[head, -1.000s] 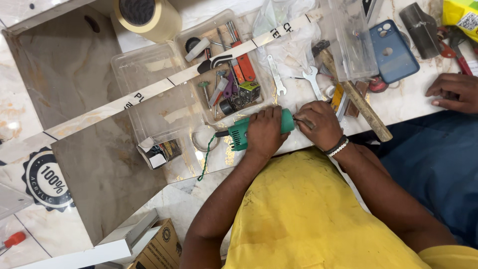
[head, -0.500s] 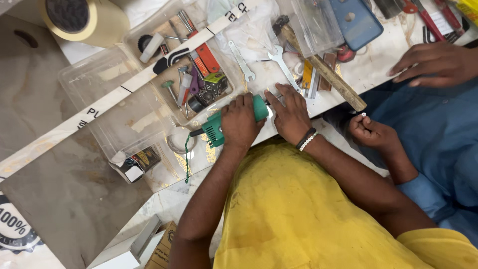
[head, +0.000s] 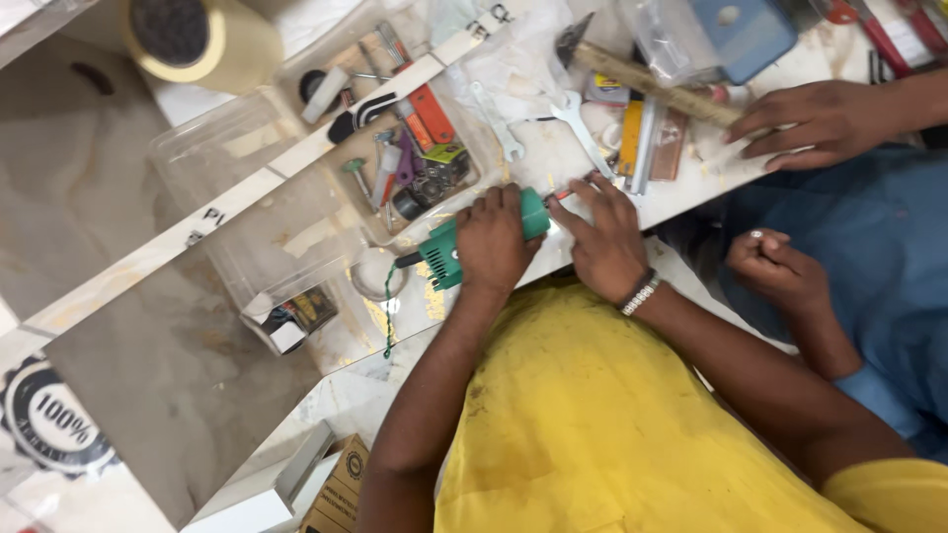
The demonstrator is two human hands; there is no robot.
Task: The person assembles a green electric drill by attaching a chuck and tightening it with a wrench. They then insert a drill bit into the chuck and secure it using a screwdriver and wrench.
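**Green tool held in 2 hands at the table edge**

We note the left hand (head: 497, 240) wrapped fully around the green tool (head: 446, 253), fingers closed over its barrel. The tool lies on the table (head: 553, 163) near its front edge, just beside a clear box (head: 296, 212) of small parts. The right hand (head: 604, 237) rests at the tool's nose, fingers loosely curled; we cannot tell whether it grips anything. We judge the tool rigid, fairly heavy, its plastic casing not slippery; the barrel is the sound place to hold.

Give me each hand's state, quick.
Left hand: closed around the green power tool.
Right hand: fingers at the tool's front end; grip cannot be told.
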